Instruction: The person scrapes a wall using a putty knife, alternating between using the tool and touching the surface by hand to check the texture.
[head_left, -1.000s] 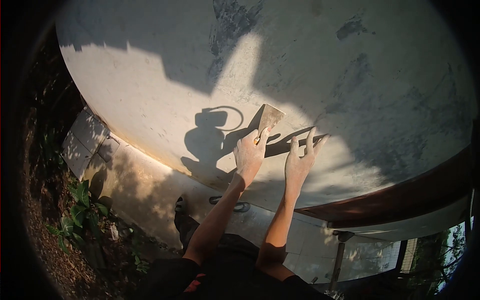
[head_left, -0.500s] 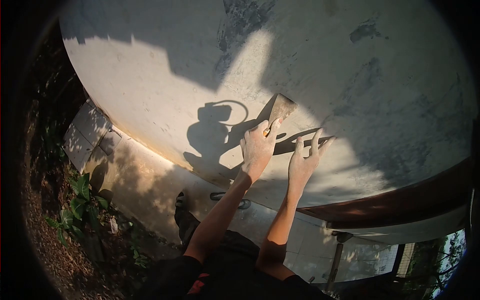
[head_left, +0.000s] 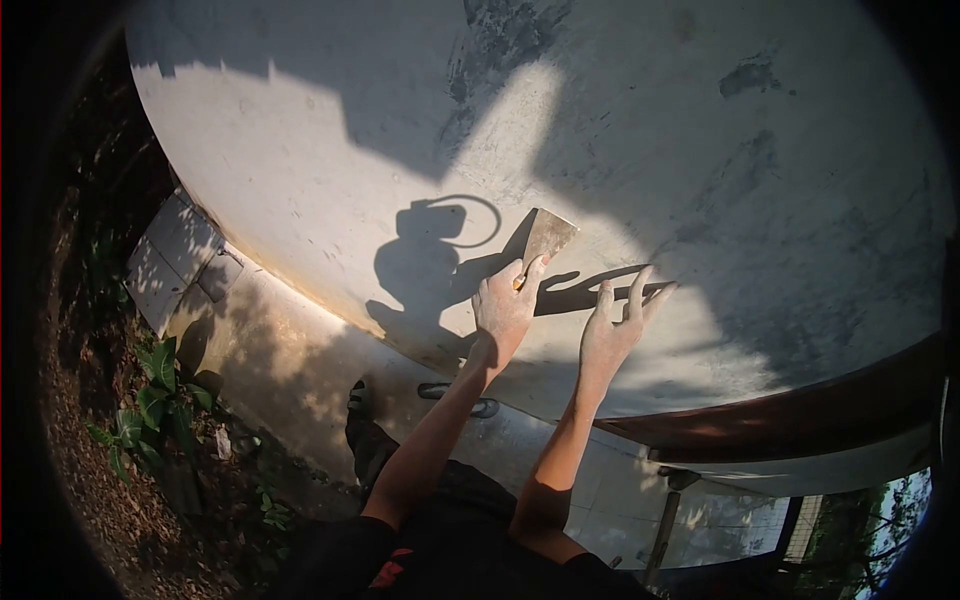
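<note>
My left hand (head_left: 503, 310) is closed round the handle of a putty knife (head_left: 550, 236). A bit of orange shows on the handle between the fingers. The wide metal blade points up and lies at or very close to the pale plastered wall (head_left: 300, 170); exact contact is hard to make out. To the right, my right hand (head_left: 610, 335) is empty, with its fingers spread and their tips at the wall. Dust whitens both hands. Shadows of my head, the hands and the knife fall across the sunlit plaster.
Dark grey patches (head_left: 752, 75) mark the wall. Below runs a concrete ledge (head_left: 270, 330), with my foot (head_left: 357, 395) and a dark sandal-like object (head_left: 458, 398) nearby. Leafy plants (head_left: 150, 410) grow at lower left. A brown beam (head_left: 800, 400) and a post (head_left: 662, 530) are at lower right.
My left hand has moved the putty knife left and slightly down along the wall. The right hand stays nearly in place, fingers still spread. The view has shifted slightly.
</note>
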